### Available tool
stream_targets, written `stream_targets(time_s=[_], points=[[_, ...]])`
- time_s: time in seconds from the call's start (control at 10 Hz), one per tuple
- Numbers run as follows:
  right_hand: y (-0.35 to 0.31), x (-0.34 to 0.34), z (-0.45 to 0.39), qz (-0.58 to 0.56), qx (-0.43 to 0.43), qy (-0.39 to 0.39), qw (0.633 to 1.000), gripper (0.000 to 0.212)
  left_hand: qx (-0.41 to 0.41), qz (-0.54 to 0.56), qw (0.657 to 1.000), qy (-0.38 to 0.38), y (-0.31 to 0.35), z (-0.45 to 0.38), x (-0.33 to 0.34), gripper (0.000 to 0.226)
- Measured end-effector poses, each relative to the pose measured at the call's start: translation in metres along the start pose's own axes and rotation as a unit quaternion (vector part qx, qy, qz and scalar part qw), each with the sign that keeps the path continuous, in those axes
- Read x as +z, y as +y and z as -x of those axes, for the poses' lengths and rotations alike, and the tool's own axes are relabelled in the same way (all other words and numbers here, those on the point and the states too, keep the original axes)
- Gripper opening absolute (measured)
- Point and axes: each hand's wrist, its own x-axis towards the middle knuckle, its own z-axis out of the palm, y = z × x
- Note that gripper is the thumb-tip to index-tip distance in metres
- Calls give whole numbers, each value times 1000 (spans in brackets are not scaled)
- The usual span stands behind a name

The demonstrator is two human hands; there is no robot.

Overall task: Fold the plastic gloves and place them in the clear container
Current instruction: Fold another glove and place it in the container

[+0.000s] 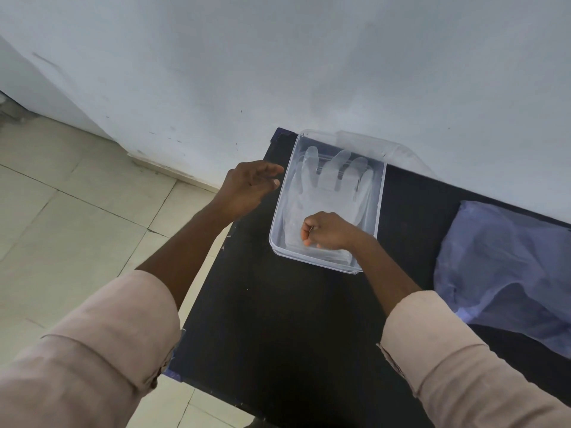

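A clear rectangular container (382,183) stands on the black table (278,319) by the wall. Inside it lies a clear plastic glove (327,183), spread flat with its fingers toward the wall. My right hand (327,231) is inside the container's near end, fingers curled and pinched on the glove's cuff. My left hand (247,188) hovers just left of the container's rim, fingers loosely apart, holding nothing.
A pale blue plastic bag or sheet (506,273) lies crumpled on the table's right side. The container's clear lid (398,151) leans behind it against the white wall. The table's left edge drops to a tiled floor (77,211).
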Motion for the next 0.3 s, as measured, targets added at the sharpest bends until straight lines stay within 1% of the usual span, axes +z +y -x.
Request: stream_targets(time_s=[0.1, 0.2, 0.3], points=[[0, -1, 4, 13, 7, -30, 999, 17, -1, -1, 1000, -1, 4, 3, -1, 25], [-3, -5, 14, -9, 11, -5, 1000, 17, 15, 10, 1000, -1, 12, 9, -3, 20], [-7, -9, 25, -46, 3, 45, 998, 17, 21, 23, 1000, 1, 21, 13, -3, 19]])
